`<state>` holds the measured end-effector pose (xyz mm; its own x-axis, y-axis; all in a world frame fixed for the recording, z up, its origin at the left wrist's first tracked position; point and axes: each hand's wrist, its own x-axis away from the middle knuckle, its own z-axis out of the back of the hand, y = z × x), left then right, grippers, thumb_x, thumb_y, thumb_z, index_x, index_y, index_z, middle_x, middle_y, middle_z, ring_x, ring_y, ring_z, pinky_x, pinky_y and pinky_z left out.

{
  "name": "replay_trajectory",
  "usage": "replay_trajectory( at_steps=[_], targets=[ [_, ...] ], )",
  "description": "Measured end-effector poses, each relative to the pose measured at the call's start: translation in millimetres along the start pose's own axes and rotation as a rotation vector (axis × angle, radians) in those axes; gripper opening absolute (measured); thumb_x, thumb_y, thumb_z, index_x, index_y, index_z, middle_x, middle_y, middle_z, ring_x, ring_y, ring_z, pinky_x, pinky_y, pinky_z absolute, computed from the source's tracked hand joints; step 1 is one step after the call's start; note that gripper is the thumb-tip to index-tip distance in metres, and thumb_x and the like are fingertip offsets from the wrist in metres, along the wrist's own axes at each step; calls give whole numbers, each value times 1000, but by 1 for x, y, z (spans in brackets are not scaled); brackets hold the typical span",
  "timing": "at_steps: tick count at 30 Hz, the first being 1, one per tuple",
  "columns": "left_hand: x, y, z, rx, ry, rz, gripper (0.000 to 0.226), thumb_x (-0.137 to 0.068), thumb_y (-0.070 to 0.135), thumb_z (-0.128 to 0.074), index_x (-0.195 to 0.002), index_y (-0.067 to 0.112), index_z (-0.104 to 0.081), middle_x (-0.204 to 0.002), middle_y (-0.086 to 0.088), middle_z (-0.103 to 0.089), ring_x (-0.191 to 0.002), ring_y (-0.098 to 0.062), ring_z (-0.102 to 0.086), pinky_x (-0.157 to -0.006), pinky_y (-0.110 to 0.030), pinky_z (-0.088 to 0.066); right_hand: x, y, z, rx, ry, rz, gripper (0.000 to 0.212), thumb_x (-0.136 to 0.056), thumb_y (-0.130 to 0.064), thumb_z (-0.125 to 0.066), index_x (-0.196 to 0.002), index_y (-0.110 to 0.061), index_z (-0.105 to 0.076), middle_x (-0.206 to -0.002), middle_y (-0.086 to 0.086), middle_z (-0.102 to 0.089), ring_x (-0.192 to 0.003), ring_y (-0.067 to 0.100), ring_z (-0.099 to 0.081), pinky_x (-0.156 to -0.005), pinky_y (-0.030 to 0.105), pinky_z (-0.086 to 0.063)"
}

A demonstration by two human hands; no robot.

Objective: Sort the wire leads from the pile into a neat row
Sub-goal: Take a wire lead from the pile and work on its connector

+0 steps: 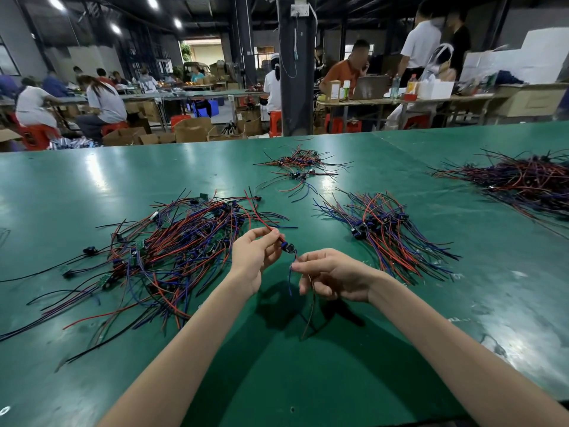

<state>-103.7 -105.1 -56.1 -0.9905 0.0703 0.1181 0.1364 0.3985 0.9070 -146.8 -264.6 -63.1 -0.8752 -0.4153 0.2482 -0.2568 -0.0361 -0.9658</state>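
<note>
A tangled pile of red, blue and black wire leads (172, 248) with small black connectors lies on the green table to my left. A tidier fanned row of leads (385, 229) lies to my right. Above the table's middle I hold one wire lead (288, 248) between both hands. My left hand (255, 257) pinches its red wire just above the black connector. My right hand (332, 274) pinches the blue wire below the connector, and the lead's loose ends hang down toward the table.
A small loose bunch of leads (303, 167) lies farther back at centre. A large dark heap of leads (523, 180) spreads at the far right. The green table (277, 365) has bare surface near me. People sit at benches beyond the table's far edge.
</note>
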Motion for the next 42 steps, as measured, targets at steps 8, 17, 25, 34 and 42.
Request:
replay_trajectory(
  at_steps=[8,17,25,34,42],
  targets=[
    [0,1,-1,45,-17,16,7,-89,-1,-60,-87,5,-56,-62,-3,-70,-52,-8,-64,-52,-20,-55,1,-3,-3,2,55,20,24,-91,-34,-56,-79,-14,-62,-71,1,-59,-36,2,-36,-35,12,-25],
    [0,3,0,10,4,22,9,-89,1,-60,-85,8,-56,-60,-1,-68,-50,-7,-63,-51,-20,-55,3,-5,-2,48,77,17,14,-91,-2,-43,-89,-10,-55,-61,6,-61,-34,5,-35,-32,14,-22],
    [1,3,0,-52,-9,38,8,-89,2,-60,-83,7,-57,-64,-2,-65,-48,-6,-60,-48,-23,-54,2,-6,1,40,117,32,17,-96,-28,-50,-87,-16,-59,-59,0,-56,-33,2,-29,-34,14,-20],
    [0,3,3,-47,-12,40,9,-89,2,-61,-82,6,-57,-59,-1,-67,-49,-8,-62,-48,-21,-53,2,-5,1,73,109,92,18,-81,-32,-68,-76,-15,-72,-60,3,-62,-40,2,-34,-37,10,-24],
    [0,1,2,-193,12,-97,10,-89,3,-61,-83,9,-57,-70,-5,-63,-49,-3,-59,-48,-23,-53,1,-3,5,74,68,45,15,-89,-16,-63,-77,-9,-68,-57,9,-64,-34,5,-40,-34,15,-31]
  ],
)
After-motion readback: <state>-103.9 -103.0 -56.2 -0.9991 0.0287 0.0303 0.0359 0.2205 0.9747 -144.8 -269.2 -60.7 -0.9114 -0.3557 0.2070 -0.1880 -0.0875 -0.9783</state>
